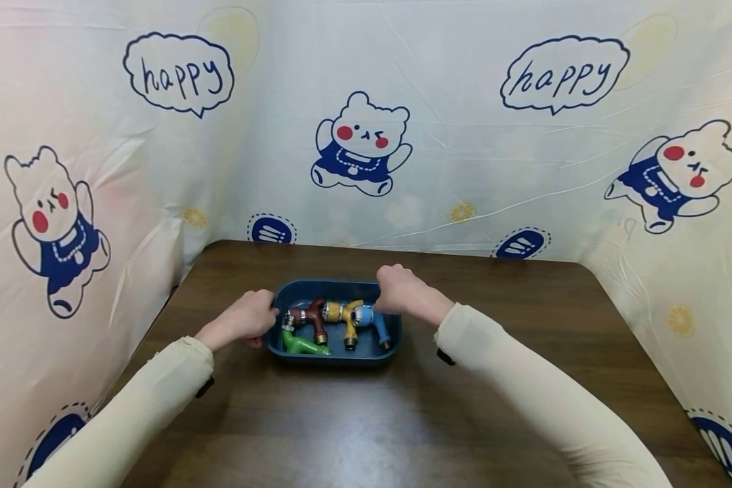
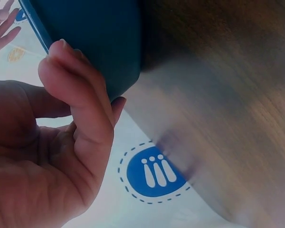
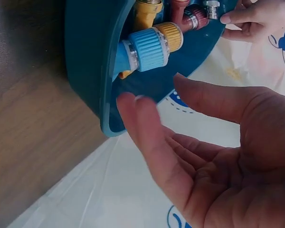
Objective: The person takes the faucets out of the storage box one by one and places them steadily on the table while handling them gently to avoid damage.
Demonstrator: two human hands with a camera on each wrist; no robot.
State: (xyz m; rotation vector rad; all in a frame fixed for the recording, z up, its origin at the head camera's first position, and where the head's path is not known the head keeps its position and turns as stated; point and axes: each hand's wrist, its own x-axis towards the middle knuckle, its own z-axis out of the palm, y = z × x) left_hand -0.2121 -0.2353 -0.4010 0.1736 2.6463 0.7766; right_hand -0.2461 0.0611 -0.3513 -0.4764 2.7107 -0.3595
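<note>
A dark blue rectangular bin (image 1: pixel 332 360) sits on the table, holding several small faucets: a green faucet (image 1: pixel 303 346), a brown-red faucet (image 1: pixel 315 318), a yellow faucet (image 1: pixel 349 327) and a blue faucet (image 1: pixel 378 325). At the bin's left end, my left hand (image 1: pixel 253 315) holds the rim with bent fingers; the left wrist view shows its fingers (image 2: pixel 92 97) against the outer wall, the thumb tip hidden. My right hand (image 1: pixel 405 291) is at the right far corner. In the right wrist view its fingers are loosely extended by the rim, the thumb apart from them.
The brown wooden table (image 1: pixel 366 427) extends around the bin. A pale printed cloth (image 1: pixel 451 169) with bears and "happy" bubbles hangs behind the table and along both sides.
</note>
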